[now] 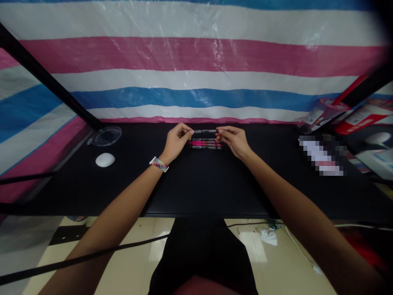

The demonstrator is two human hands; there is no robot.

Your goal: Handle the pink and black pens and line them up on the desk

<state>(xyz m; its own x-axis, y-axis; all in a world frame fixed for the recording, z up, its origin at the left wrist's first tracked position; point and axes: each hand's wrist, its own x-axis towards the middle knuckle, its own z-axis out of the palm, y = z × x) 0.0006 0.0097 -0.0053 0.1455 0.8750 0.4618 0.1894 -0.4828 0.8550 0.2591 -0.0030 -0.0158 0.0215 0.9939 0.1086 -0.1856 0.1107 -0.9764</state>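
My left hand (176, 140) and my right hand (233, 139) pinch the two ends of a dark pen (205, 131), held level just above the black table (196, 184) near its far edge. Just in front of that pen, several more pens (205, 144) with pink and dark barrels lie side by side on the table between my hands. A striped band is on my left wrist.
A white mouse (105, 159) and a clear round lid (107, 135) lie at the far left. Red boxes (359, 119) and other packages crowd the right side. A striped tarp hangs behind the table. Cables run across the floor below.
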